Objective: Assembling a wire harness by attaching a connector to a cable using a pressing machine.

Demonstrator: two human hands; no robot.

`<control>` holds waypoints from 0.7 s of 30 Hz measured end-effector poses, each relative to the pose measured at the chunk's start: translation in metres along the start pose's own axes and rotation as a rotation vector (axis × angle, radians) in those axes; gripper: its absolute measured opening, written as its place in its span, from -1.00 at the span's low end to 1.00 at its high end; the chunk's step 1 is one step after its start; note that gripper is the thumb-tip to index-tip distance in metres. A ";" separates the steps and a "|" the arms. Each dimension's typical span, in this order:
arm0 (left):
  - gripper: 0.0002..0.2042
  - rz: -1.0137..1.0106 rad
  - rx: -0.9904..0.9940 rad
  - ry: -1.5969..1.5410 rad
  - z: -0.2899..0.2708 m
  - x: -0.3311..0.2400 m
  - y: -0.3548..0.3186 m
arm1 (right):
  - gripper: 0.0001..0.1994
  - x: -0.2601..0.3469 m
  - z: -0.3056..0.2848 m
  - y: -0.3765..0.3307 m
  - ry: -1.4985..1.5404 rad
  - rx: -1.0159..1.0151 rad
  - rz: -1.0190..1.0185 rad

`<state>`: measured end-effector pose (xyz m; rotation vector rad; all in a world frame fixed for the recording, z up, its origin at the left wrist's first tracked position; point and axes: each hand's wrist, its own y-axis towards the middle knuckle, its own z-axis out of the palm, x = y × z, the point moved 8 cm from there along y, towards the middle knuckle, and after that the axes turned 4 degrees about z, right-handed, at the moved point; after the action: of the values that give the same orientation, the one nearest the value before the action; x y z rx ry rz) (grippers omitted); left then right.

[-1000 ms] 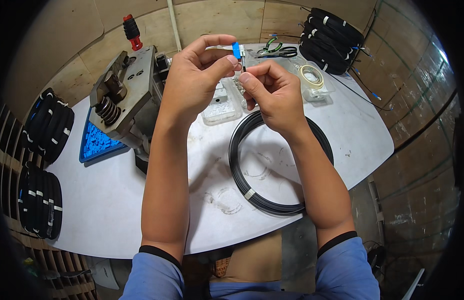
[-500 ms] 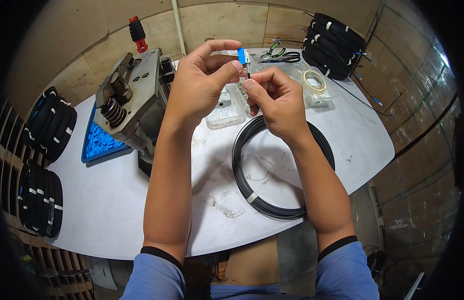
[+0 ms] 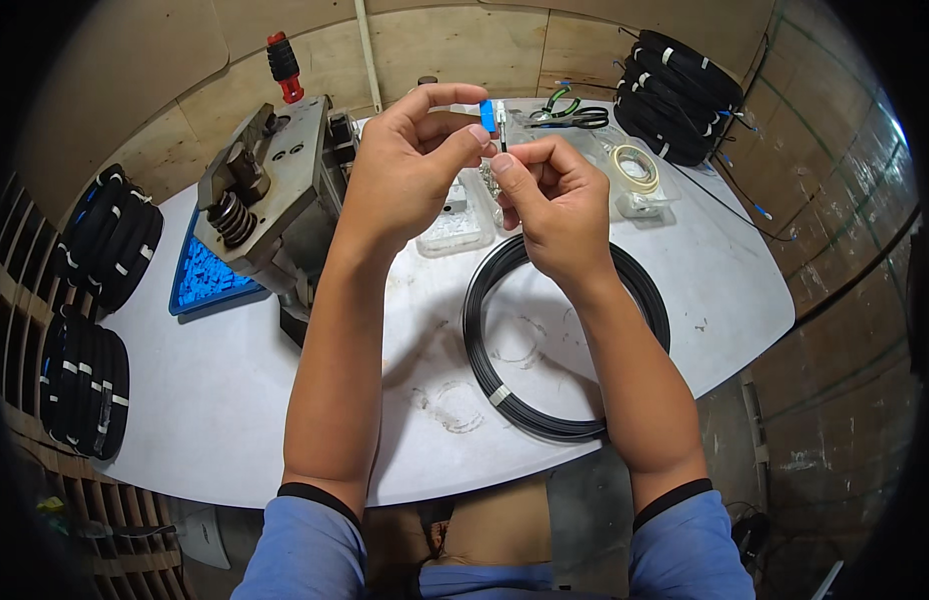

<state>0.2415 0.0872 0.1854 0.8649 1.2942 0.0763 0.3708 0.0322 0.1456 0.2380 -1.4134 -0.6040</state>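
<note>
Between the thumb and fingers of my left hand (image 3: pixel 410 160) is a small blue plastic piece (image 3: pixel 488 115). Right beside it stands a clear-and-white connector (image 3: pixel 501 112) on the end of a thin black cable (image 3: pixel 504 142). My right hand (image 3: pixel 560 195) pinches that cable just under the connector. I cannot tell whether the blue piece touches the connector. Below my right hand a coil of black cable (image 3: pixel 500 396), bound with a pale tie, lies on the white table (image 3: pixel 435 350), partly covered by my right forearm.
A metal press (image 3: pixel 285 180) stands left, beside a blue tray (image 3: pixel 220 306) of small blue pieces. Black cable coils are stacked at far left (image 3: pixel 85 380) and back right (image 3: pixel 675 95). Behind my hands are scissors (image 3: pixel 580 117), a tape roll (image 3: pixel 635 168) and a clear container (image 3: pixel 455 240).
My hands keep nearly the same hold and place. The whole view has shifted slightly. The blue piece and the connector look a little more apart.
</note>
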 end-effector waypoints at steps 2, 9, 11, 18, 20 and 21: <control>-0.70 0.002 -0.013 0.001 0.001 -0.002 0.000 | -0.88 0.000 -0.002 0.001 -0.003 -0.019 0.001; -0.68 -0.013 0.006 -0.019 0.003 -0.001 0.002 | -0.87 -0.003 -0.003 0.001 -0.005 0.006 -0.011; -0.67 -0.023 0.005 -0.029 0.001 0.000 0.001 | -0.88 -0.001 -0.002 0.001 0.003 0.010 -0.019; -0.68 -0.009 0.010 -0.069 0.005 0.000 0.001 | -0.87 0.000 -0.005 0.000 -0.013 0.009 -0.006; -0.69 -0.030 0.000 -0.053 0.006 0.002 0.000 | -0.87 0.000 -0.005 0.000 -0.006 0.002 -0.008; -0.69 -0.028 0.001 -0.054 0.006 0.002 0.000 | -0.87 -0.001 -0.005 0.000 -0.006 0.003 -0.004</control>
<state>0.2473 0.0857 0.1838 0.8446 1.2555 0.0298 0.3757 0.0319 0.1439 0.2412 -1.4196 -0.6065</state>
